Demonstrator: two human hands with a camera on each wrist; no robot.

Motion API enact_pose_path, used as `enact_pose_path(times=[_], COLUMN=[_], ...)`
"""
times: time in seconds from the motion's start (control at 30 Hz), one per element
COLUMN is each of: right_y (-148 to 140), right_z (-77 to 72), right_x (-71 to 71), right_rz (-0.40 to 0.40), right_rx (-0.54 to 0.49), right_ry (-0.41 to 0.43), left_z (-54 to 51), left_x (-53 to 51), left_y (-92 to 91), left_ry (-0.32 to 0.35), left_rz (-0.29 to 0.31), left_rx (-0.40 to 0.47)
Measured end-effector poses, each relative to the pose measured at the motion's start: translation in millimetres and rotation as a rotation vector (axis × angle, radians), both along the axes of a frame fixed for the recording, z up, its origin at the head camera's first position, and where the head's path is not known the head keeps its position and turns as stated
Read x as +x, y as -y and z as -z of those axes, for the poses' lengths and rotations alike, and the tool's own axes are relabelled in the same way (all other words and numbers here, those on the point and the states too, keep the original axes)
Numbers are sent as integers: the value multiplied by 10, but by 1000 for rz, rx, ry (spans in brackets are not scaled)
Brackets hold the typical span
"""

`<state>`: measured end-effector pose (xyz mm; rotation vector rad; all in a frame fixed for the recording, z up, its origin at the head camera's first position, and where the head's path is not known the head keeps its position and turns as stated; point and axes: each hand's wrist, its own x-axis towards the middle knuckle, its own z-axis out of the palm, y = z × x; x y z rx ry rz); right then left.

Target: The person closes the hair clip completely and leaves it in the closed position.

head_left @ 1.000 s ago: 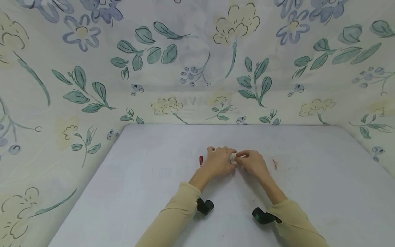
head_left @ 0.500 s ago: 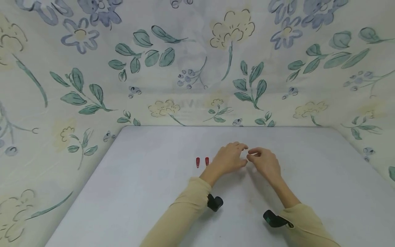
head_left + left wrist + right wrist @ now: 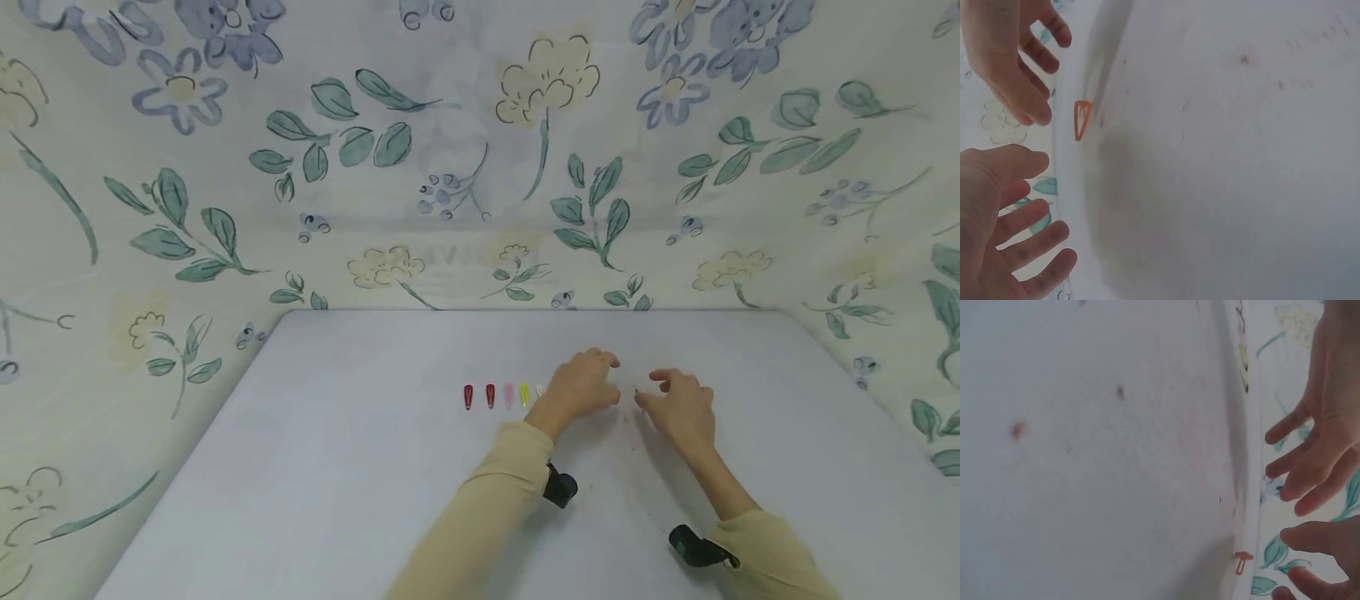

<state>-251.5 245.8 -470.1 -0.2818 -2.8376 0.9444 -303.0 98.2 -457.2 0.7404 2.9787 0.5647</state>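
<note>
In the head view, a row of snap hair clips lies on the white table: two red clips, a pink clip, a yellow clip and a whitish clip partly hidden by my left hand. That hand hovers just right of the row with fingers apart, holding nothing. Across a small gap is my right hand, its thumb and fingers spread and nothing visibly between them. An orange snap hair clip lies on the table near my right hand in the left wrist view; the right wrist view shows the same orange clip.
The white table reaches back to a wall covered in floral cloth. Small dark specks mark the tabletop. A black wrist camera sticks out below the left cuff, another below the right.
Both hands have moved rightward and drawn apart. The whitish clip, between the hands a second ago, now lies in the row. More of the row is uncovered; the orange clip is now hidden in the head view.
</note>
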Motion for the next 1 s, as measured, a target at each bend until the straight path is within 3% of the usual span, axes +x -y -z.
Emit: enact_pose_path(times=[0.17, 0.3, 0.47, 0.63, 0.83, 1.0], right_y=[-54, -92, -104, -99, -109, -106], right_z=[55, 92, 137, 144, 132, 131], right_x=[12, 33, 48, 50, 40, 37], right_rz=[-28, -52, -64, -48, -19, -19], right_rx=[8, 29, 62, 76, 61, 50], right_ry=[8, 9, 8, 30, 51, 71], left_z=[96, 105, 82, 125, 173, 156], left_x=[8, 47, 140, 202, 211, 226], left_y=[-143, -262, -346, -376, -377, -358], left_ry=[21, 23, -29, -94, -154, -157], left_rz=[-7, 0, 14, 38, 47, 50], left_rx=[-28, -73, -175, -285, -286, -263])
